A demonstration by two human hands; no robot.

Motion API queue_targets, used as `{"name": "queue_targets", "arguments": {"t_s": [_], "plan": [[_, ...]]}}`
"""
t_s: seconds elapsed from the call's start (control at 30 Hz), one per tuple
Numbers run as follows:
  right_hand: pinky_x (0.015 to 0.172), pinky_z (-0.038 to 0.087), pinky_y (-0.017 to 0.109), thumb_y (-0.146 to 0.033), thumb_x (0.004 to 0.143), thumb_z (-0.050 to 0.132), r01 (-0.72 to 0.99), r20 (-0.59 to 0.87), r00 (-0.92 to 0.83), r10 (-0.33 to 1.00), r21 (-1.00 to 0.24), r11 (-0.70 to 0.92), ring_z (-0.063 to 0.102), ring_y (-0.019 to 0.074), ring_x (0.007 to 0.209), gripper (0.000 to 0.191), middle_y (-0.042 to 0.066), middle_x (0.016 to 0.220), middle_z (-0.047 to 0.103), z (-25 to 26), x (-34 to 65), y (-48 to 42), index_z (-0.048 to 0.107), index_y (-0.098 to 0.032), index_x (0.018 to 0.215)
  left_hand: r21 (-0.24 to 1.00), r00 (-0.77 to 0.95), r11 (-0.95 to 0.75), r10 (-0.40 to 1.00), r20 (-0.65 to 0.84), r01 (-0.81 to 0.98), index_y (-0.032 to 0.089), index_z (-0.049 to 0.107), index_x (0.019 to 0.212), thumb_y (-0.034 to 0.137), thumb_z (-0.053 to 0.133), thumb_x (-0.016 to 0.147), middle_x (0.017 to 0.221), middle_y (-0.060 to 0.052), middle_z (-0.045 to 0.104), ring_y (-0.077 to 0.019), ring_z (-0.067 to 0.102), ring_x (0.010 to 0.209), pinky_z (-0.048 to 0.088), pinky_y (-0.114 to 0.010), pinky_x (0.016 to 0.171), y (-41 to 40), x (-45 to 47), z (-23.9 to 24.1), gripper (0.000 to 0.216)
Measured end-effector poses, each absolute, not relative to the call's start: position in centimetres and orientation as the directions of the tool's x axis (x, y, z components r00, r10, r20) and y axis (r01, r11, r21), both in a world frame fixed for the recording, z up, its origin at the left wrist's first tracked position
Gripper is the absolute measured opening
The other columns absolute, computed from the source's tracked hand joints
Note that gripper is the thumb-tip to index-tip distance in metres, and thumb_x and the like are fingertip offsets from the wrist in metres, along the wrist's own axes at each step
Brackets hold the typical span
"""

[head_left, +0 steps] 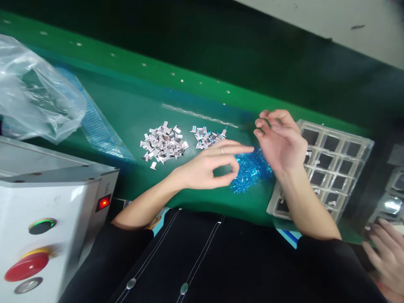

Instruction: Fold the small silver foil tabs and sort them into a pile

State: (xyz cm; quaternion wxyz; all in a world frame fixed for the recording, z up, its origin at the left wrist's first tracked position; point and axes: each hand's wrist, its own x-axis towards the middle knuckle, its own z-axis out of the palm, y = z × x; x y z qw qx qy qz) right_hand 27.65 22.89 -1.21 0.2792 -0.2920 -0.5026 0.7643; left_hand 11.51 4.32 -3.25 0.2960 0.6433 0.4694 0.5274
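My left hand (214, 166) hovers over the green work surface, its thumb and index fingertips pinched together in a ring and another finger stretched to the right. Whatever the pinch holds is too small to make out. To its right, my right hand (280, 141) is raised with curled fingers gathered near the thumb; anything between them is hidden. A heap of shiny blue film strips (249, 172) lies between the hands. Just beyond my left hand is a small pile of silvery pieces with blue film (205, 136). Farther left sits a larger pile of small silvery-white tab pieces (164, 143).
A clear compartment tray (347, 147) lies under and beside my right forearm. A thin clear strip (198, 114) lies behind the piles. Plastic bags (41, 92) and blue-lined sheets (94, 113) are at left, near a machine (78, 202) with buttons. Another person's hand (386, 248) is at right.
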Motion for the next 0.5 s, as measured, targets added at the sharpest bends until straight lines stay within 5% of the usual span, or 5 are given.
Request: {"name": "queue_targets", "arguments": {"t_s": [0.13, 0.3, 0.5], "plan": [[0.070, 0.058, 0.035, -0.039, 0.086, 0.091, -0.168, -0.016, -0.644, 0.765, -0.972, -0.162, 0.065, 0.0201, 0.086, 0.018, 0.002, 0.098, 0.071, -1.6, 27.5, 22.3, 0.077, -0.030, 0.095, 0.952, -0.239, -0.303, 0.928, 0.286, -0.036, 0.023, 0.077, 0.095, 0.032, 0.086, 0.097, 0.120, -0.011, 0.078, -0.0258, 0.074, 0.110, 0.063, -0.046, 0.098, 4.7, 10.1, -3.0, 0.012], [0.075, 0.061, 0.040, -0.046, 0.097, 0.087, -0.119, 0.143, -0.718, 0.681, -0.989, 0.083, 0.066, 0.0202, 0.080, 0.019, 0.002, 0.094, 0.072, -2.0, 27.9, 21.3, 0.080, -0.030, 0.102, 0.839, -0.292, -0.220, 0.953, 0.077, -0.497, 0.020, 0.067, 0.086, 0.045, 0.088, 0.096, 0.095, -0.005, 0.061, -0.0137, 0.058, 0.077, 0.052, -0.028, 0.066, 5.1, 9.3, -3.1, 0.034], [0.112, 0.058, 0.069, -0.040, 0.105, 0.073, 0.291, 0.266, -0.666, 0.697, -0.768, 0.571, 0.068, 0.0379, 0.120, 0.012, 0.010, 0.120, 0.075, -2.3, 28.9, 22.3, 0.079, -0.033, 0.113, 0.841, -0.296, -0.111, 0.953, -0.060, -0.530, 0.023, 0.056, 0.081, 0.055, 0.093, 0.089, 0.079, -0.002, 0.055, -0.0129, 0.050, 0.066, 0.048, -0.026, 0.056, 5.1, 9.1, -2.7, 0.050]]}}
